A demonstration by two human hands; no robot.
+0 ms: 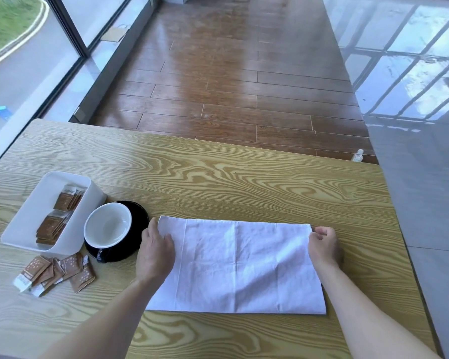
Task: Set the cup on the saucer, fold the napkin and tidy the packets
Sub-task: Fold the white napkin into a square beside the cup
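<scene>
A white napkin [241,265] lies spread flat on the wooden table [244,177], in the middle of its near half, with crease lines running across it. The person's left hand [154,252] rests on the napkin's left edge close to the far left corner, fingers bent down onto the cloth; whether it pinches the fabric or only presses on it cannot be told. The right hand [323,244] sits at the far right corner of the napkin, its fingers curled in and closed on that corner.

Just left of the napkin stands the black cup [108,226] with a white inside, set on a black saucer [138,216] whose rim shows behind and beside it. The cup looks empty. The left hand is right beside the saucer, and contact between them cannot be judged.

Toward the table's left edge sits a white rectangular tray [40,203], touching or nearly touching the cup. Inside it, brown packets [52,228] stand in two bunches along its right wall. A loose heap of the same brown packets [55,272] lies on the table just in front of the tray, near the left front part of the table.

Beyond the far edge of the table runs a wooden floor [231,73].
</scene>
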